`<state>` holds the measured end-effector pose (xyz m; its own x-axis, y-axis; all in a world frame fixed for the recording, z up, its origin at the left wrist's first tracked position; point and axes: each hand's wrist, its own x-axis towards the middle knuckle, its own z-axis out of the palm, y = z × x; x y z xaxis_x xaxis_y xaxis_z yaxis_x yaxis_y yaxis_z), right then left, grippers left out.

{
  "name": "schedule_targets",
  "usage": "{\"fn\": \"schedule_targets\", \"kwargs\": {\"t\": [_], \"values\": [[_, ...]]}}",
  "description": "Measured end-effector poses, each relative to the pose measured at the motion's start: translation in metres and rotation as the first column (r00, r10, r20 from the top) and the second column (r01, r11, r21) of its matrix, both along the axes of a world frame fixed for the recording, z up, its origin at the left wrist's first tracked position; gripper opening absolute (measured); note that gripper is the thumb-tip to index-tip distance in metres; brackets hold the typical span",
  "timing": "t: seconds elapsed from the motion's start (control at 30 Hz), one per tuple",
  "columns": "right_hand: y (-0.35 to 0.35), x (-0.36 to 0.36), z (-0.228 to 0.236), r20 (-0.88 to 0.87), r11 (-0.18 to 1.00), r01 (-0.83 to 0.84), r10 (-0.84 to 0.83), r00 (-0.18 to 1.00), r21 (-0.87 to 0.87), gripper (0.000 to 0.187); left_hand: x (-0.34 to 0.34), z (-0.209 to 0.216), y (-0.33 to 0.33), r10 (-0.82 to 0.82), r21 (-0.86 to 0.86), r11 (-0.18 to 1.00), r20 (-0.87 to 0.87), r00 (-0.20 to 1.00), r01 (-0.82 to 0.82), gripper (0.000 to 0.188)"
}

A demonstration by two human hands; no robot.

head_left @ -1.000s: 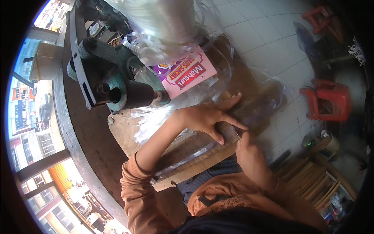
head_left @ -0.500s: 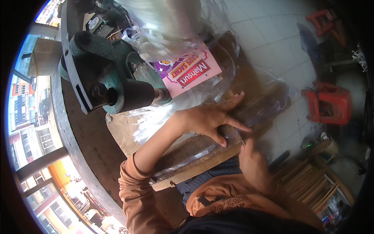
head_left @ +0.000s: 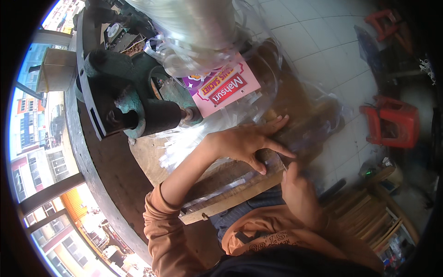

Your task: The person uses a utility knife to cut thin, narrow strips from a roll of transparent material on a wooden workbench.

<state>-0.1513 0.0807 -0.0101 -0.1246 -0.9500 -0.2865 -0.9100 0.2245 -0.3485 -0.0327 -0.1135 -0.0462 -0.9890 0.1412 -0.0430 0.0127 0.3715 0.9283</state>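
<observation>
My left hand (head_left: 244, 145) lies with fingers spread on a dark wooden board (head_left: 251, 185), pressing near a clear plastic strip (head_left: 217, 194) that runs along the board's near side. Close to its fingertips, at the right end of the board, my right hand (head_left: 297, 189) is closed in a pinch. A thin edge shows at its fingertips, too small to name. Beyond my left wrist spreads a heap of cut clear plastic strips (head_left: 184, 144). A pink printed card (head_left: 224, 96) rests against the large bundle of clear plastic ribbon (head_left: 189, 30) at the back.
A heavy green-black cast machine (head_left: 152, 111) stands on the bench at left, beside a window. Loose clear ribbon (head_left: 330, 108) trails off to the right. Red plastic stools (head_left: 392, 122) stand on the tiled floor (head_left: 318, 41). A slatted wooden rack (head_left: 364, 221) is at lower right.
My right hand has shifted very slightly left and up along the board's end. The left hand stays spread in its place, while the whole view has tilted a little.
</observation>
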Motion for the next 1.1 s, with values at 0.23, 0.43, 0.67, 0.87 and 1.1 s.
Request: {"fn": "schedule_targets", "kwargs": {"t": [0.23, 0.43, 0.67, 0.87, 1.1], "values": [[0.012, 0.0, 0.0, 0.028, 0.999, 0.016, -0.015, 1.0, -0.051, 0.017, 0.0, 0.004, -0.002, 0.001, 0.019, 1.0, 0.051, 0.999, -0.002, 0.066], [0.015, 0.002, -0.005, 0.029, 0.999, 0.016, -0.015, 0.999, -0.035, 0.015, 0.002, -0.001, 0.002, 0.004, 0.017, 1.0, 0.053, 0.999, -0.005, 0.066], [0.014, -0.027, 0.005, 0.356, 0.993, 0.074, -0.037, 0.934, -0.093, 0.017, 0.0, 0.001, 0.005, 0.006, 0.002, 1.0, 0.015, 1.0, -0.006, 0.065], [-0.014, -0.08, -0.001, 0.258, 0.811, 0.121, 0.038, 0.966, -0.573, 0.021, 0.002, 0.014, 0.01, 0.026, -0.116, 0.993, 0.039, 0.999, -0.021, 0.063], [-0.036, -0.086, -0.015, 0.233, 0.819, -0.058, 0.229, 0.945, -0.571, 0.019, 0.018, 0.022, 0.036, 0.238, -0.369, 0.894, -0.087, 0.967, -0.253, 0.063]]}}
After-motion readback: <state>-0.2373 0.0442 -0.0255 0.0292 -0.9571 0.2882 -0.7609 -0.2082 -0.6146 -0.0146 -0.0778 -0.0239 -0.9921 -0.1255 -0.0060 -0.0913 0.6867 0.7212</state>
